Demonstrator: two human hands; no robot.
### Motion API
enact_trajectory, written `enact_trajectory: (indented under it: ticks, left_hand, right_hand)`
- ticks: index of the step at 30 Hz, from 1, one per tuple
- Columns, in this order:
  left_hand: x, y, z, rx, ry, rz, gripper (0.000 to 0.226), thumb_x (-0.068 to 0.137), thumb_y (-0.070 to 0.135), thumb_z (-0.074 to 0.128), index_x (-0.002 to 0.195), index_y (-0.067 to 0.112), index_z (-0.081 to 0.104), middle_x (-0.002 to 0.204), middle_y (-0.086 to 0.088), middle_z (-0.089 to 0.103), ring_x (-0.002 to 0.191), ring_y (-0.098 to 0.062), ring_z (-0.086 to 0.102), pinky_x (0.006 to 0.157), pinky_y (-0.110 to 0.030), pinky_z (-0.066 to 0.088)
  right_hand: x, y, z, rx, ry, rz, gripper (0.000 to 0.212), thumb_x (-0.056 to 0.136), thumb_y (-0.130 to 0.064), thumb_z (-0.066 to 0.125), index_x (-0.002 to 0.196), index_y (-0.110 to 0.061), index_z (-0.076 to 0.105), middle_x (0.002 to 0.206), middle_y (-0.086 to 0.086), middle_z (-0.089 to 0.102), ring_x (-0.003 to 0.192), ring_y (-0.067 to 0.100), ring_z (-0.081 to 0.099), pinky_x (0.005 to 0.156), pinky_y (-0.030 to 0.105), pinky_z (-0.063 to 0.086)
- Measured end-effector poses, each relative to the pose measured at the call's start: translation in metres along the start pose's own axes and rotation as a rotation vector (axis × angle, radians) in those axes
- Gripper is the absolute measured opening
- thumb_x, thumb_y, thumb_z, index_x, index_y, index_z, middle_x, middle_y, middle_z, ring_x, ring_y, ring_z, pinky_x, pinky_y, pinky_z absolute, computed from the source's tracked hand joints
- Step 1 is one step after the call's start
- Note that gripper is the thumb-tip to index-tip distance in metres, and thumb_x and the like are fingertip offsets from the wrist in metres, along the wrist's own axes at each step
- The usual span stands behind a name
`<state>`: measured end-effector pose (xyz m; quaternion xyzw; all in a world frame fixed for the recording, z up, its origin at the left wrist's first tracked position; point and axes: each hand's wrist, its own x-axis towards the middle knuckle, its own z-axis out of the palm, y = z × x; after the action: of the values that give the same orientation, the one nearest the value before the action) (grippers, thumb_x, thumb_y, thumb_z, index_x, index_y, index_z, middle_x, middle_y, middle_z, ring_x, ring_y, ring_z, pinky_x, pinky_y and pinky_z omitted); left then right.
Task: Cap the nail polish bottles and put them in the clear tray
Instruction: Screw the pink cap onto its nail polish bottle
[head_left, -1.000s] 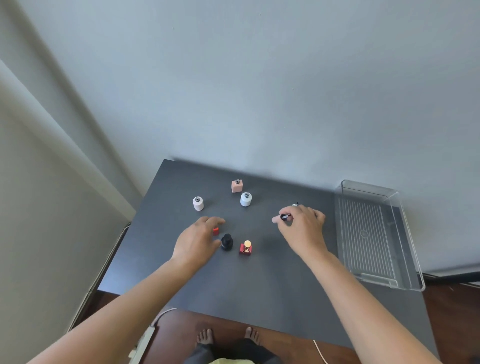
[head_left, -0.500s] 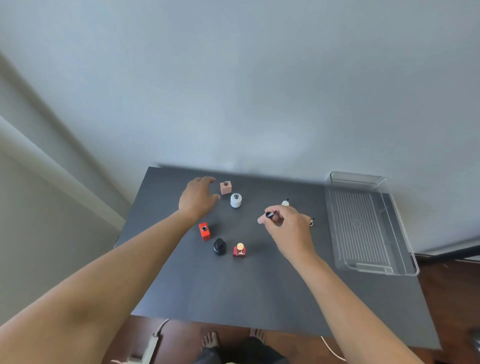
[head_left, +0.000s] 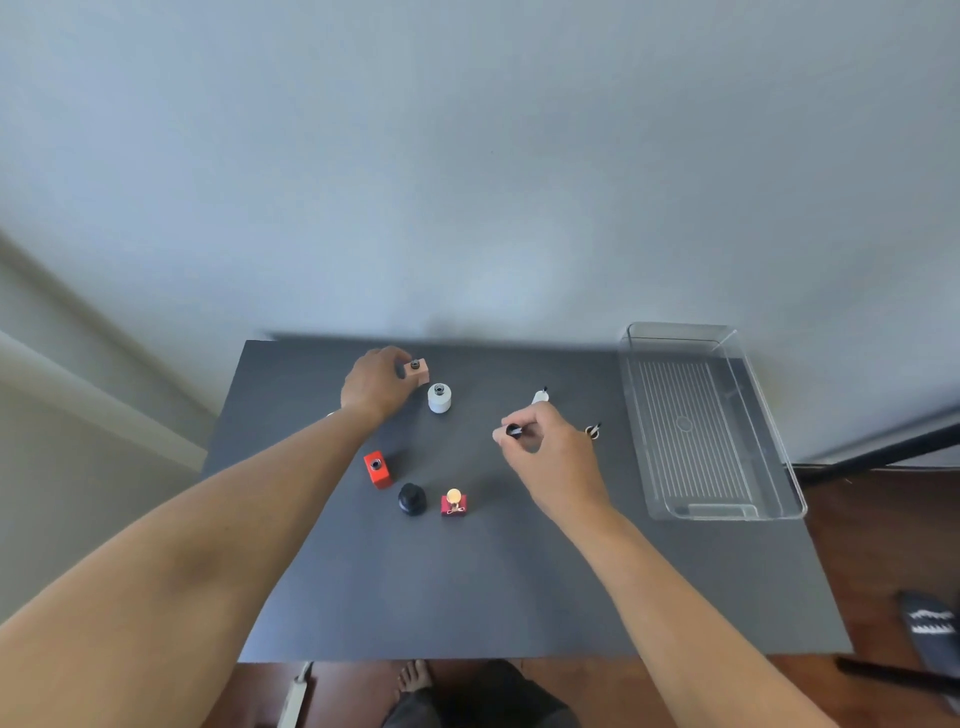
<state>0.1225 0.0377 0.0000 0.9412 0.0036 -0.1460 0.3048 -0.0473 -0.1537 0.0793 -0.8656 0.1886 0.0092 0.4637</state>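
Note:
My left hand (head_left: 376, 387) reaches to the back of the dark table and grips the uncapped pink square bottle (head_left: 420, 371) from its left side. My right hand (head_left: 550, 452) hovers mid-table, pinching a black brush cap (head_left: 513, 430). An uncapped white round bottle (head_left: 439, 398) stands beside the pink one. Nearer me are an uncapped red bottle (head_left: 376, 469), a black capped bottle (head_left: 412, 499) and a dark red bottle with a gold cap (head_left: 454, 503). A white brush cap (head_left: 540, 397) and a gold-ringed cap (head_left: 592, 431) lie loose behind my right hand. The clear tray (head_left: 727, 512) has nothing in it.
The tray sits at the table's right edge (head_left: 821, 597), against the grey wall (head_left: 467, 208). On the wooden floor are a dark slipper (head_left: 930, 631) to the right, a power strip (head_left: 293, 696) and the person's bare foot below the front edge.
My left hand has travelled from the red bottle to the back of the table and closed on the pink bottle. My right hand keeps the black cap and has barely shifted.

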Motion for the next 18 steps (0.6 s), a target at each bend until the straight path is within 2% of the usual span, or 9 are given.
enact_trajectory:
  ticks: [3, 8, 12, 15, 18]
  left_hand:
    - [-0.003, 0.001, -0.001, -0.039, 0.018, -0.018, 0.027, 0.085, 0.041, 0.065, 0.105, 0.023, 0.065, 0.111, 0.0, 0.063, 0.099, -0.021, 0.059, 0.076, -0.035, 0.05]
    - [-0.019, 0.009, -0.009, -0.194, 0.095, -0.073, 0.028, 0.082, 0.049, 0.061, 0.086, 0.021, 0.057, 0.083, 0.012, 0.065, 0.086, -0.015, 0.063, 0.062, -0.028, 0.047]
    - [-0.042, 0.019, -0.026, -0.359, 0.155, -0.062, 0.029, 0.078, 0.052, 0.062, 0.085, 0.025, 0.054, 0.084, 0.014, 0.067, 0.085, -0.009, 0.065, 0.061, -0.029, 0.052]
    - [-0.066, 0.025, -0.036, -0.444, 0.118, 0.02, 0.027, 0.077, 0.047, 0.07, 0.087, 0.027, 0.055, 0.089, 0.014, 0.067, 0.086, -0.005, 0.066, 0.068, -0.039, 0.061]
    - [-0.092, 0.032, -0.043, -0.472, 0.093, 0.073, 0.025, 0.07, 0.045, 0.072, 0.087, 0.031, 0.06, 0.087, 0.013, 0.067, 0.082, -0.005, 0.066, 0.069, -0.04, 0.061]
  right_hand:
    - [0.001, 0.0, 0.0, 0.034, -0.009, -0.002, 0.007, 0.087, -0.028, 0.067, 0.093, -0.029, 0.063, 0.093, -0.014, 0.073, 0.093, -0.001, 0.067, 0.084, 0.035, 0.055]
    - [0.002, -0.002, -0.001, 0.086, -0.023, -0.033, 0.015, 0.094, -0.025, 0.056, 0.105, -0.033, 0.062, 0.081, -0.01, 0.073, 0.085, -0.004, 0.064, 0.084, 0.03, 0.053]
    - [0.001, -0.005, -0.003, 0.144, -0.056, -0.038, 0.02, 0.098, -0.023, 0.049, 0.113, -0.031, 0.06, 0.09, -0.011, 0.064, 0.078, 0.007, 0.071, 0.075, 0.033, 0.054]
    - [0.0, -0.008, -0.007, 0.161, -0.072, -0.065, 0.026, 0.1, -0.02, 0.046, 0.118, -0.032, 0.059, 0.093, -0.013, 0.059, 0.082, 0.012, 0.069, 0.064, 0.018, 0.047]
    - [0.0, -0.014, -0.013, 0.116, -0.078, -0.122, 0.031, 0.1, -0.017, 0.047, 0.123, -0.035, 0.058, 0.1, -0.019, 0.059, 0.087, 0.001, 0.064, 0.07, 0.009, 0.042]
